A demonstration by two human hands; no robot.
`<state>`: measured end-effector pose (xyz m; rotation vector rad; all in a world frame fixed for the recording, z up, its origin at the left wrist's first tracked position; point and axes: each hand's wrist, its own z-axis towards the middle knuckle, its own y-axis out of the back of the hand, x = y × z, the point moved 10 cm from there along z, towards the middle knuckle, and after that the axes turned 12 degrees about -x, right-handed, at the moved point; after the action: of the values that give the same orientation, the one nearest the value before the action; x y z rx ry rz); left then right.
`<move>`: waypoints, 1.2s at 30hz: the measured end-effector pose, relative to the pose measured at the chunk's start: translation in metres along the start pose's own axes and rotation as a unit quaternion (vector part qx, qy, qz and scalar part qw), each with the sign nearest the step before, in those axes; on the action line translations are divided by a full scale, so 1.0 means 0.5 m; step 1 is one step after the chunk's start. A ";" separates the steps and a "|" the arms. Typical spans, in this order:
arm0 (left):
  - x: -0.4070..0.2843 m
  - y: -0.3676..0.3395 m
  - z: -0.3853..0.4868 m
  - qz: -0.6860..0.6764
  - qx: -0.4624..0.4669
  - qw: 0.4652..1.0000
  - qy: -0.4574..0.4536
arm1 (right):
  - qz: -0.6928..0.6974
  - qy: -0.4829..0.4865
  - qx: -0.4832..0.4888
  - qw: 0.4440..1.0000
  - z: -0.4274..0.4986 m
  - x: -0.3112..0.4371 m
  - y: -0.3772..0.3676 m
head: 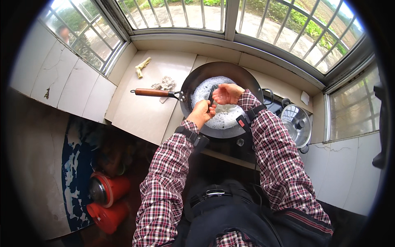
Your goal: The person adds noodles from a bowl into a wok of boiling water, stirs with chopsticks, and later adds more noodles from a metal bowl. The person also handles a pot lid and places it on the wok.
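A large dark wok (228,69) with a wooden handle (152,92) holds foamy liquid (202,89). Over its left half, my left hand (202,111) is closed around the lower end of a narrow black implement (211,94), whose exact kind I cannot tell. My right hand (228,93) is cupped over the foam, beside the implement's upper part, with fingers curled and nothing visible in the palm. Whether it touches the implement is unclear.
A crumpled cloth (166,84) and a rolled yellowish piece (143,67) lie on the tiled counter (139,114). Right of the wok stands a metal pot with a glass lid (296,125). Red containers (118,188) stand low left. A person (81,46) is outside the left window.
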<state>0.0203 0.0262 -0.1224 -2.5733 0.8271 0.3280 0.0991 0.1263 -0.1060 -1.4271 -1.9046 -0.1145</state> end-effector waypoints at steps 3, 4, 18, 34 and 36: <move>-0.004 -0.021 0.011 -0.033 0.053 0.998 -0.013 | -0.132 0.030 0.010 0.991 -0.083 0.038 -0.074; -0.004 -0.012 0.016 -0.041 0.038 0.998 -0.014 | -0.167 0.052 0.048 0.984 -0.109 0.050 -0.109; -0.005 -0.030 0.004 0.071 0.000 0.997 -0.041 | -0.340 0.068 -0.173 0.922 -0.091 0.067 0.022; 0.003 -0.075 -0.042 0.104 0.012 0.981 -0.166 | -0.391 0.078 -0.191 0.897 -0.029 0.078 0.102; 0.029 -0.094 -0.052 0.114 0.056 0.978 -0.164 | -0.274 0.101 -0.150 0.945 -0.017 0.061 0.087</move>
<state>0.0623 0.0416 -0.0897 -2.2402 0.9836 0.7300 0.1374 0.1627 -0.0966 -0.9760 -2.1196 -0.8144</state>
